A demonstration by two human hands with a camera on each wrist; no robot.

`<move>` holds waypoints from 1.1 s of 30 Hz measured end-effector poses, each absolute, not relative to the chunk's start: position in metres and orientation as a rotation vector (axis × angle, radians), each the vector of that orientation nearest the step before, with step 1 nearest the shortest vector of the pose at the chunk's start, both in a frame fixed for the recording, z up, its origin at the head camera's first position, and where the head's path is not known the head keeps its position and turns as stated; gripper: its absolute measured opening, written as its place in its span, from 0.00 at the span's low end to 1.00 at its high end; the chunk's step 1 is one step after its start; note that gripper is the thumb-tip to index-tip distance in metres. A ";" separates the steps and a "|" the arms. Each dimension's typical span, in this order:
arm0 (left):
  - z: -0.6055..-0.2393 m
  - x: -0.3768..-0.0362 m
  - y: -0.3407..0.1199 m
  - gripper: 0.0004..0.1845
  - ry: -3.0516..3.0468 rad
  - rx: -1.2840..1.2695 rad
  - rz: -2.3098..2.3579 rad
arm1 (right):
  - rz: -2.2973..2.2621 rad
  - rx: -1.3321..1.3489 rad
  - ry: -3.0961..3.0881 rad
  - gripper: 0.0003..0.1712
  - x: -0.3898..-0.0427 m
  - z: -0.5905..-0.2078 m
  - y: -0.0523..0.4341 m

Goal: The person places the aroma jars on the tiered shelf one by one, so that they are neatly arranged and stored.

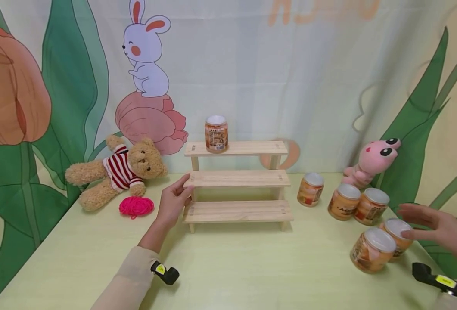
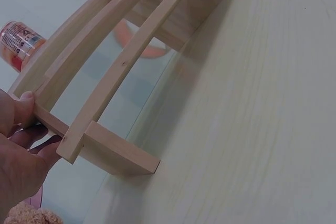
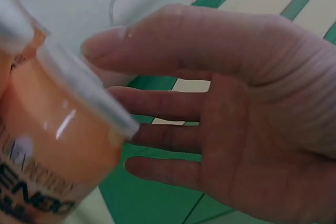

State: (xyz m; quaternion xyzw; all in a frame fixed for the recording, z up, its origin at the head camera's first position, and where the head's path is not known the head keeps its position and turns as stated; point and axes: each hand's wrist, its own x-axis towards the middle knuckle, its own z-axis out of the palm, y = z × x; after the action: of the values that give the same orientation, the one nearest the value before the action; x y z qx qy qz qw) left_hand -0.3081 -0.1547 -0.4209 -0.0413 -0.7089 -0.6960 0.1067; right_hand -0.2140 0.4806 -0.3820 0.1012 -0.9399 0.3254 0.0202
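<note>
Left hand (image 1: 172,201) grips the three-tiered pale wooden shelf (image 1: 237,178) bearing one orange white-lidded jar (image 1: 216,134), while the open right hand (image 1: 437,228) reaches toward five similar jars (image 1: 372,250) waiting on the worktop (image 1: 228,267).

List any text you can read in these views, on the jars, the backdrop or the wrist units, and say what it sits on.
"ENC": partial dark letters on the label of the jar beside the right hand, cut off and blurred.
Orange letters on the backdrop: cropped by the top edge, unreadable.
Label on the jar on the top shelf: print too small to read.
Labels on the jars on the table: dark lettering, blurred.
Yellow tags on the wrist units: too small.
</note>
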 end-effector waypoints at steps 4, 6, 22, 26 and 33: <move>-0.422 -0.308 -0.154 0.26 -2.081 -0.124 -2.051 | 1.148 0.414 -2.848 0.35 -0.215 -0.397 0.490; -0.422 -0.308 -0.154 0.26 -2.073 -0.129 -2.054 | 1.231 0.436 -2.833 0.32 -0.216 -0.402 0.492; -0.422 -0.309 -0.155 0.25 -2.072 -0.132 -2.054 | 1.520 0.320 -2.852 0.28 -0.224 -0.427 0.496; -0.421 -0.308 -0.154 0.25 -2.070 -0.138 -2.053 | 1.591 0.362 -2.771 0.31 -0.223 -0.430 0.497; -0.419 -0.307 -0.154 0.26 -2.077 -0.120 -2.067 | 1.601 0.302 -2.666 0.28 -0.221 -0.429 0.493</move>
State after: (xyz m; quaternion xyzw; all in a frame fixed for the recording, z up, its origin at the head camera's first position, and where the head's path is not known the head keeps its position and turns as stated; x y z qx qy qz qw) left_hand -0.3067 -0.1541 -0.4194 -0.0408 -0.7043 -0.7010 0.1043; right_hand -0.2207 0.4927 -0.4289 0.0968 -0.8532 0.5125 0.0086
